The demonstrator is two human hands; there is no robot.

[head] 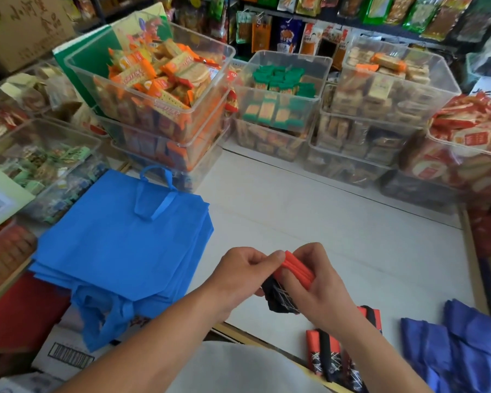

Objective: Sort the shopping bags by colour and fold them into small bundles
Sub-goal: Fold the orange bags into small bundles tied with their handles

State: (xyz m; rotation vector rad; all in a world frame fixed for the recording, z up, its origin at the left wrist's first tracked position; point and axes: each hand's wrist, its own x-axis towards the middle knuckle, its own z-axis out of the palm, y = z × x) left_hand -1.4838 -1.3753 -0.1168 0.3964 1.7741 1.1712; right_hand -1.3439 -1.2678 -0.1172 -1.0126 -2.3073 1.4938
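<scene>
**Both hands on red folded bag bundle**

Bare forearms come in from the bottom edge and meet over the white smooth tabletop (323,217). The left hand (240,275) pinches the near end of a small red non-woven bag bundle (298,268), thumb on top. The right hand (322,292) has its fingers curled round the same bundle from the other side. The bundle is a tight ridged roll, with a black patterned part hanging under it between the hands.

Just below the right wrist lie flat oblong red-and-black folded bundles (322,354), side by side at the table edge. To the right of the right arm is a crumpled heap of dark blue fabric bags (462,347). To the left of the left hand is a flat stack of bright blue matte non-woven bags (119,251), loop handles up, overhanging a printed cardboard box (65,354).

Beyond the hands stand stacked clear rigid plastic bins of wrapped snacks (153,89).
</scene>
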